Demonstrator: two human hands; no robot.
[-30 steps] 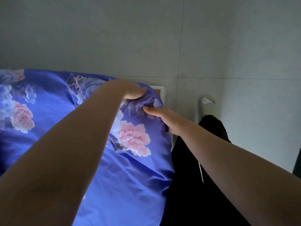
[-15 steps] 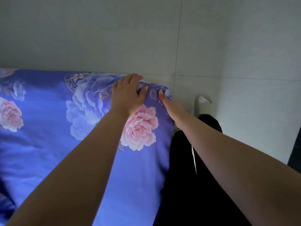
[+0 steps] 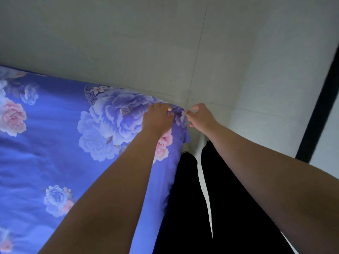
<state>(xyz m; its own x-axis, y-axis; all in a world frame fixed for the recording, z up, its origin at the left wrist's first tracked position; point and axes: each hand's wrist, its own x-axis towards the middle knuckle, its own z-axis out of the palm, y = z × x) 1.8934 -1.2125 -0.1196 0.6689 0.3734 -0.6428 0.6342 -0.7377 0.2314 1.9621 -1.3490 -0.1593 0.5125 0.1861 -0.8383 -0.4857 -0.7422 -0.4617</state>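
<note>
2 hands work at the far right corner of the sheet point(image 3: 55, 143), a blue cloth printed with pale blue and pink flowers that lies spread over the left half of the view. The left hand point(image 3: 157, 120) lies palm down on that corner, over a big blue flower and above a pink one. Its fingers point(image 3: 167, 110) are curled over the edge, and the cloth bunches in a small fold right at their tips, so the grip is narrow and closed on the sheet's corner. How much cloth sits under the fingers cannot be told.

The right hand point(image 3: 201, 116) hangs just beside the same corner, off the sheet and over the floor point(image 3: 128, 43). Its fingers are spread and loosely bent and hold nothing. Its thumb point(image 3: 189, 113) points at the bunched fold, very near it; whether it touches is unclear.

Below the corner the sheet's right edge hangs down beside the person's black trousers point(image 3: 183, 208). 1 dark strip point(image 3: 319, 99) crosses the pale tiled floor at far right.
</note>
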